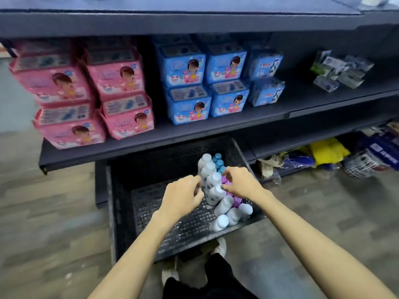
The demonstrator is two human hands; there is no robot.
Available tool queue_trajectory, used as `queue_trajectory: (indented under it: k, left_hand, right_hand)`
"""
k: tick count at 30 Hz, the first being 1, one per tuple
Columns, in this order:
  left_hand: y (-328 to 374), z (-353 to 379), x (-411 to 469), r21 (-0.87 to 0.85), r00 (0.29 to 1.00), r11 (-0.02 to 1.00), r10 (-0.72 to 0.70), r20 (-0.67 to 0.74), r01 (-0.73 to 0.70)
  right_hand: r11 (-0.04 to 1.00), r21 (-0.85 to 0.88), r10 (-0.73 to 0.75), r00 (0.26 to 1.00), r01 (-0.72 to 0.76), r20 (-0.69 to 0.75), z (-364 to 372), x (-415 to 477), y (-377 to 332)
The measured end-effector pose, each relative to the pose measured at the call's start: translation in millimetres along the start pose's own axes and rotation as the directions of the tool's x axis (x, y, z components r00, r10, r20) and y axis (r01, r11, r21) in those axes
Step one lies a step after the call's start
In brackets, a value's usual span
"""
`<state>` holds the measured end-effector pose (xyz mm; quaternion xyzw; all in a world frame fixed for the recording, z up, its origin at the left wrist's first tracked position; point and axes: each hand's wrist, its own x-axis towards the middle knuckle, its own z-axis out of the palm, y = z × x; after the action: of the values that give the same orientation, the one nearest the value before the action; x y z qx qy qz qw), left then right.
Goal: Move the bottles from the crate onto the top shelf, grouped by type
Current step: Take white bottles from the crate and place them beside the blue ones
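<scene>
Head view, looking down: the dark top shelf [194,20] runs across above; beneath it a lower shelf [216,128] carries pink packs [64,83] and blue packs [194,83]; the black crate [121,212] sits at floor level in front of me; white bottles [213,190], blue-capped bottles [217,160] and purple-capped bottles [226,182] crowd its right side; my left hand [179,199] curls its grip against the white bottles from the left; my right hand [241,182] seems to pinch a white bottle narrowly from the right, though blur softens the contact.
</scene>
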<state>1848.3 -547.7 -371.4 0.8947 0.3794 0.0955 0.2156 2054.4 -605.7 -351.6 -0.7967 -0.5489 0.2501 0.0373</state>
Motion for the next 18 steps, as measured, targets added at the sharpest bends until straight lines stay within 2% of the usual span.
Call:
queue_trajectory:
  k: [4, 7, 10, 13, 18]
  left_hand:
    - [2.3, 36.3, -6.3, -0.029, 0.993, 0.997, -0.062, 0.098, 0.065]
    - [3.6, 54.4, -7.4, -0.062, 0.981, 0.986, -0.147, 0.130, 0.156]
    - [5.7, 71.2, -13.2, -0.097, 0.960, 0.959, -0.255, 0.116, 0.267]
    - [6.6, 84.9, -19.3, -0.088, 0.943, 0.944, -0.306, 0.133, 0.319]
    - [3.1, 95.4, -21.0, -0.140, 0.912, 0.901, -0.400, 0.094, 0.410]
  right_hand:
    - [0.994, -0.100, -0.010, 0.951, 0.043, 0.309, 37.9, 6.1, 22.2]
    - [0.977, -0.185, -0.009, 0.896, 0.101, 0.443, 63.0, 13.3, 30.1]
    - [0.952, -0.264, 0.000, 0.861, 0.156, 0.509, 85.3, 19.9, 36.6]
    - [0.925, -0.329, 0.013, 0.850, 0.189, 0.526, 102.8, 25.2, 37.9]
    - [0.878, -0.366, -0.081, 0.847, 0.310, 0.525, 120.7, 35.1, 31.7]
